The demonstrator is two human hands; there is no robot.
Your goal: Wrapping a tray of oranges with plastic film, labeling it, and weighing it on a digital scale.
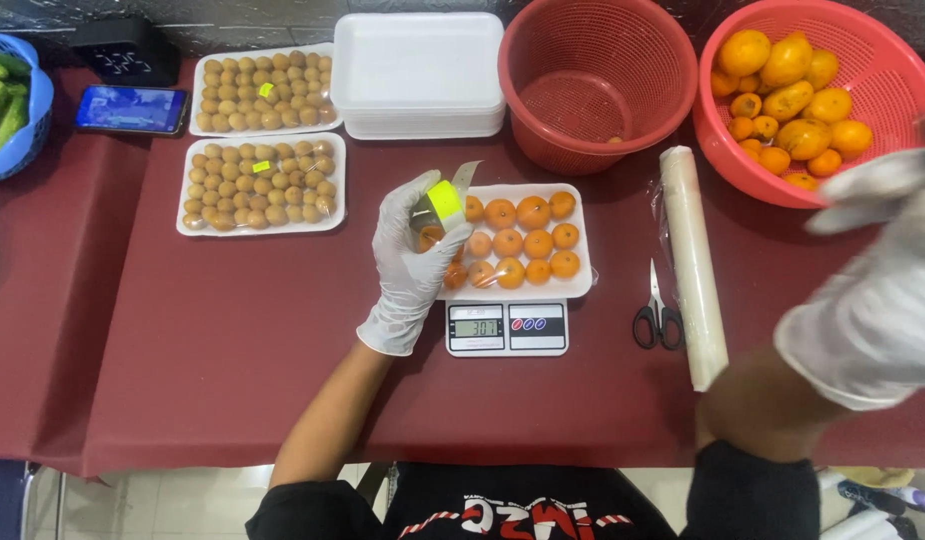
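Head view: gloved left hand (410, 262) grips round yellow tape roll (442, 203).

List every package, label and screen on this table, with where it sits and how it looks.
Scale screen: front centre, small grey rectangle.
Phone: far left, lit blue screen.
Two wrapped trays: left, white, tan round fruit, small yellow stickers.
Sticker roll: in left hand, yellow-green.
Stacked foam trays: far centre, white.
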